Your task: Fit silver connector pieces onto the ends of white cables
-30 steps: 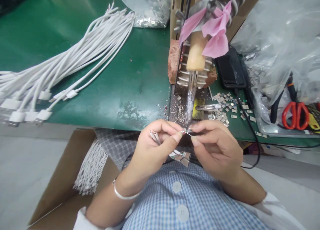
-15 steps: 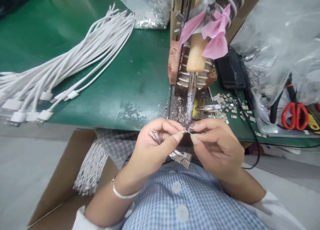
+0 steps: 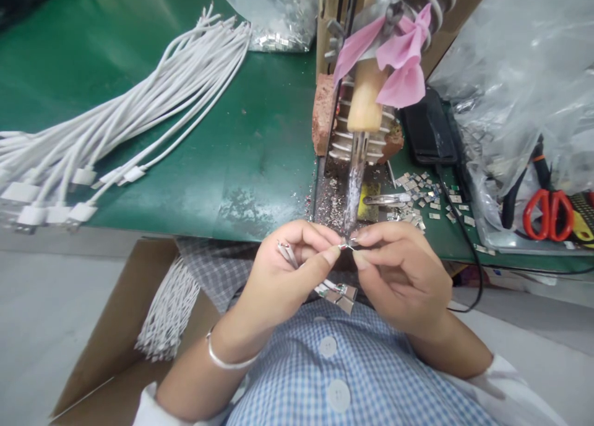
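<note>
Connectors [image 3: 345, 302] have sunk slightly, left hand [image 3: 283, 281] curled around cables [image 3: 288, 253], right hand [image 3: 403, 271] pinching thin wire [image 3: 351, 248].

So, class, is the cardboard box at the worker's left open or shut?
Open: the cardboard box has its inner walls in view, and a bundle of white cables shows inside.

White cables [image 3: 288, 253] in left grip [image 3: 283, 281], thin wire [image 3: 350, 248] in right grip [image 3: 406, 268], near soldering iron [image 3: 364, 107]
</note>
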`<state>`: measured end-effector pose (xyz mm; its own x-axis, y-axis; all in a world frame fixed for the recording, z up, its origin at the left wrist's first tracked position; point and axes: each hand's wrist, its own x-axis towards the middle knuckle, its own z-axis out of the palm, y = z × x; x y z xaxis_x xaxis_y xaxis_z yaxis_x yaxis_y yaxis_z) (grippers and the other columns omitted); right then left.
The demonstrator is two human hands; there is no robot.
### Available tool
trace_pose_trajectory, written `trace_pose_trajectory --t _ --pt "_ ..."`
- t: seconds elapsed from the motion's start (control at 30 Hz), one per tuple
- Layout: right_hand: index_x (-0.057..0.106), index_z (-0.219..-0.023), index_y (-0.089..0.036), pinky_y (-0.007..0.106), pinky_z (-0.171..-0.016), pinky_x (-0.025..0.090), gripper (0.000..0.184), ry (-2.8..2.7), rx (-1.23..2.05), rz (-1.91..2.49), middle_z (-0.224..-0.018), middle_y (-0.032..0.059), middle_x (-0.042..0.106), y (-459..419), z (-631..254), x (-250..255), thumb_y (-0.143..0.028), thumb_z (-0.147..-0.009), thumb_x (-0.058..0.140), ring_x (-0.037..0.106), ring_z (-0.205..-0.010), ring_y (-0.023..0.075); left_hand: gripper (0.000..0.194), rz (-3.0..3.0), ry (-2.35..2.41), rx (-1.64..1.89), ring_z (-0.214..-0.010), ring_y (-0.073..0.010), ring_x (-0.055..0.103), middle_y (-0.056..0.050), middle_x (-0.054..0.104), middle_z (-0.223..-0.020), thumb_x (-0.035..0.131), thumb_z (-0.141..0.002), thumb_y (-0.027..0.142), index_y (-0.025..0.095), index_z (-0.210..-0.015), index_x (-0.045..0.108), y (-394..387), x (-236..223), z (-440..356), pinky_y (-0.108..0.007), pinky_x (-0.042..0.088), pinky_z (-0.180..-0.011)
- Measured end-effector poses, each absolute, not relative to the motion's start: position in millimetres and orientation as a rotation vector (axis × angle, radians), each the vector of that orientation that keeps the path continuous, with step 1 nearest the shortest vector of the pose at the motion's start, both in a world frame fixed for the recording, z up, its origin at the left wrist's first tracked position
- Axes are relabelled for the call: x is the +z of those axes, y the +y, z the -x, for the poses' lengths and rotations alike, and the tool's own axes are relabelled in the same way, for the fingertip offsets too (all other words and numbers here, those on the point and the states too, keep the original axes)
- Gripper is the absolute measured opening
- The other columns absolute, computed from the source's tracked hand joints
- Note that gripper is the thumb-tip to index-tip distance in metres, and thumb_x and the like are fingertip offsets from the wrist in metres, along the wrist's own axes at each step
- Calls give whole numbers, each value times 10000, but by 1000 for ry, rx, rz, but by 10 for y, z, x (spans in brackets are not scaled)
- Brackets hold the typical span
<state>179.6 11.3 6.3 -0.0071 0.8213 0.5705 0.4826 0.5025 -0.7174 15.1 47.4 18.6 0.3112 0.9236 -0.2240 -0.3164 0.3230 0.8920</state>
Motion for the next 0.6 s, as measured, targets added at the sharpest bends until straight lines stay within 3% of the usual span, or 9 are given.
trace_pose_trajectory --t 0.23,0.6 --pt "636 -889 -215 334 -749 606 201 -1637 372 1153 -958 35 675 138 -1772 83 -33 -804 639 670 -874 165 137 -934 950 978 -516 -74 530 -25 739 -778 737 -744 100 173 -649 671 493 228 -175 -170 393 -427" --pt "639 -879 -197 304 -771 597 204 -1636 384 1132 -960 36 662 135 -1775 96 -14 -788 644 667 -884 147 146 -898 897 972 -523 -43 529 -3 738 -798 727 -768 75 171 -668 682 499 225 -164 -126 398 -441"
